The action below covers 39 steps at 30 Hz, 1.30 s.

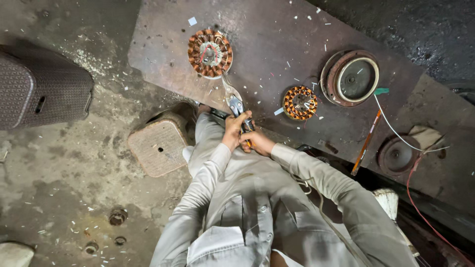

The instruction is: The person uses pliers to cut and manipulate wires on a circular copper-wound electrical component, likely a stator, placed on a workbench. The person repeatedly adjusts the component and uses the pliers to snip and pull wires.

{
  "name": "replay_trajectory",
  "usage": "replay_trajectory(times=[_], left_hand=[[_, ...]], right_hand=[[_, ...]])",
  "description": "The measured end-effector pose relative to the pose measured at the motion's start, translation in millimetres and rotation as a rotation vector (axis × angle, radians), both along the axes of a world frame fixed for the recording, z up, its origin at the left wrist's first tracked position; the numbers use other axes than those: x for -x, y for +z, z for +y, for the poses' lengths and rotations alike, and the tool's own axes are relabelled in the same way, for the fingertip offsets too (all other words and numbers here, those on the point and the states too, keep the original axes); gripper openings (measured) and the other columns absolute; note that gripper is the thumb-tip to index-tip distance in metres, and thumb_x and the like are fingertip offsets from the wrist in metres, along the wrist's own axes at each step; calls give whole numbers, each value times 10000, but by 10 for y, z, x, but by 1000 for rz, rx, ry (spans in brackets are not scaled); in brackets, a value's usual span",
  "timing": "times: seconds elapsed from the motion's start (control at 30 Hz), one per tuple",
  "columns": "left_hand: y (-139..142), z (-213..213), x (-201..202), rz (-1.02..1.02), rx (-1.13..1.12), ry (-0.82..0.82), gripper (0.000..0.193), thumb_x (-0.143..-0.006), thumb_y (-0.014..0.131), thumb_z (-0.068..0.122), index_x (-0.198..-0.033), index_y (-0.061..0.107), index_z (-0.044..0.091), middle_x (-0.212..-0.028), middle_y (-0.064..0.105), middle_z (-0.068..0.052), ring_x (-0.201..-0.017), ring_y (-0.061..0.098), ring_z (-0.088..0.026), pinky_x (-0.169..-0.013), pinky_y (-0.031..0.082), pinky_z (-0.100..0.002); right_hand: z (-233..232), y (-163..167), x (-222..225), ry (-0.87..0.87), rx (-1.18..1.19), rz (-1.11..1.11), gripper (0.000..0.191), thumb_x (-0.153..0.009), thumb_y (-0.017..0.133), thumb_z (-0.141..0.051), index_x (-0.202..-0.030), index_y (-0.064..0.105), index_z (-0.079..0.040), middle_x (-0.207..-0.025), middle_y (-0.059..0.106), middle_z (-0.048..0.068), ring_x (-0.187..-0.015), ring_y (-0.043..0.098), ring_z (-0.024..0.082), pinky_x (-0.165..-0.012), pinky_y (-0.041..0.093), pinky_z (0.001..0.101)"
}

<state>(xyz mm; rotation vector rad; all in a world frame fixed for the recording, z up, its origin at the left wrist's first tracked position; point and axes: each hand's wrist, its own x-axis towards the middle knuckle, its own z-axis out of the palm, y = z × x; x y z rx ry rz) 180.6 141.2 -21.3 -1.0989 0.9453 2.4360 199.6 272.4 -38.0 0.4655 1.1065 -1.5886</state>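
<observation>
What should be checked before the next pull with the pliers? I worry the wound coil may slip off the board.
1. Both hands on the pliers: left hand and right hand close together on the handles, ok.
2. Plier tip at the large copper-wound stator: reaches its lower rim, ok.
3. Grip on a wire: cannot tell.
4. Stator flat on the board: ok.
5. Small stator apart from the tool: ok.

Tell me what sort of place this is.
Probably a small motor or fan repair workshop. Two round copper-wound stator cores lie on a worn dark metal worktable, a round rusty motor cover sits nearby, and both hands grip metal pliers.
</observation>
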Motion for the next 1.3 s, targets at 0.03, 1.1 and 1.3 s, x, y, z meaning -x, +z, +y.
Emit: replay_trajectory(times=[0.03,1.1,1.3], left_hand=[[-5,-1,-3,-5,-56,-17,273,-823,848,194,-941,690,6,-799,699,-95,-646,693,-205,-574,582,-345],[-115,-1156,1657,544,1798,-293,570,-868,609,131,-1417,645,279,-1390,575,-80,-1226,575,-317,-1061,467,-446],[-271,-1201,1641,524,1828,-343,587,-851,589,92,-1401,660,282,-1379,579,-85,-1237,588,-310,-1077,468,-446]], right_hand=[[21,41,18,20,-9,31,217,-825,682,-5,-968,523,-44,-681,551,76,-565,560,219,-516,445,384],[6,-268,-46,58,443,-188,315,-860,727,-126,-1123,576,-211,-744,555,12,-621,554,143,-583,456,296],[26,-466,83,170,236,112,220,-946,765,-165,-1044,628,-23,-760,624,19,-669,598,132,-601,449,276]])
